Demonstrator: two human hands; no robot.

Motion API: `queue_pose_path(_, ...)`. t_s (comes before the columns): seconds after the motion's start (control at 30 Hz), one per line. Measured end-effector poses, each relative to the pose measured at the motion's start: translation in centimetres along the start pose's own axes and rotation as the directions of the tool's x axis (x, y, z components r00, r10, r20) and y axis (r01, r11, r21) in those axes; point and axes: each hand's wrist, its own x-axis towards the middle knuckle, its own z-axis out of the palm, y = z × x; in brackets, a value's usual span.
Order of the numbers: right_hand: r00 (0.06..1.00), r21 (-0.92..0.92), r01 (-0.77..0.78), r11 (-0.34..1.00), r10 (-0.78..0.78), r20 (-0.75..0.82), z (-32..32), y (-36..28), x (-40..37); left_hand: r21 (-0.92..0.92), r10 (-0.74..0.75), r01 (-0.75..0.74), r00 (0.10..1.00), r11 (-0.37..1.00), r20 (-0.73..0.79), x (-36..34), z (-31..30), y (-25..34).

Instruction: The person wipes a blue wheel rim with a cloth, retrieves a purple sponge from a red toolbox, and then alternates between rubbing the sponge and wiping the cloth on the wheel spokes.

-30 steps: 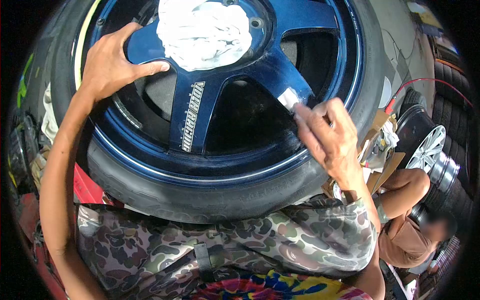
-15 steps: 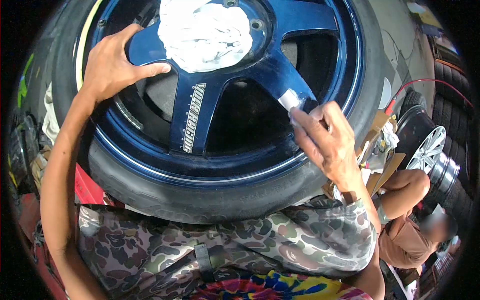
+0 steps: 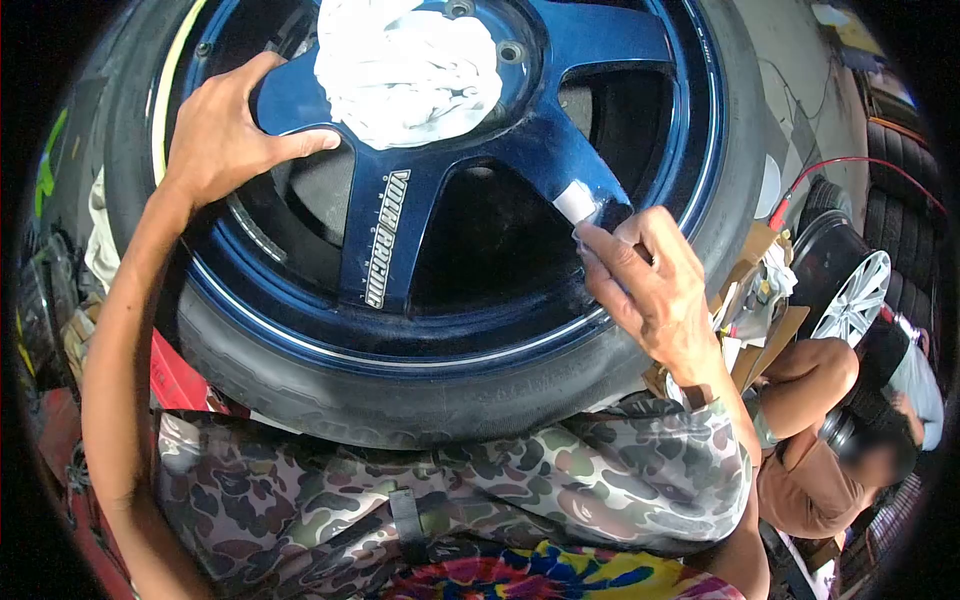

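Note:
A blue five-spoke wheel (image 3: 395, 240) with a black tyre (image 3: 420, 400) lies in front of my lap, white lettering on one spoke. My left hand (image 3: 225, 130) grips the upper-left spoke, fingers over its far side and thumb along the near edge. A bunched white cloth (image 3: 410, 85) covers most of the hub. At the outer end of the lower-right spoke sits a small white strip (image 3: 574, 202). My right hand (image 3: 650, 280) is closed in a pinch with its fingertips at the strip's lower edge, the other fingers curled under.
To the right are torn cardboard (image 3: 775, 345), a red-ended cable (image 3: 782, 212), a silver wheel (image 3: 855, 300) and stacked tyres (image 3: 890, 220). A person in brown (image 3: 810, 485) crouches there, with another in light blue (image 3: 915, 390) behind. Something red (image 3: 180, 375) lies left of the tyre.
My right hand has shifted very slightly at the spoke's end. The person in light blue has come into view at the far right. My left hand stays in place.

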Motion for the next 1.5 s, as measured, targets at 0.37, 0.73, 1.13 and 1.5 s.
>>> queue_pose_path(0.37,0.999,-0.048,-0.045,0.998,0.044,-0.019,-0.1,0.4,0.1,0.01,0.019,-0.019,1.0,1.0,-0.007,-0.1,0.9,-0.8)
queue_pose_path(0.73,0.999,0.011,-0.032,0.999,0.033,-0.039,0.1,0.3,0.3,0.037,0.041,-0.039,0.998,0.999,-0.054,-0.2,0.4,-0.3)
queue_pose_path(1.13,0.992,0.084,-0.053,0.995,0.062,-0.111,0.3,0.2,-0.6,-0.067,0.238,-0.269,0.923,0.961,-0.303,-0.5,-0.7,1.5)
queue_pose_path(1.5,0.706,0.638,-0.171,0.75,0.545,-0.451,2.6,4.4,-2.6,-0.193,0.419,-0.411,0.908,0.891,-0.001,-2.0,2.8,18.2)
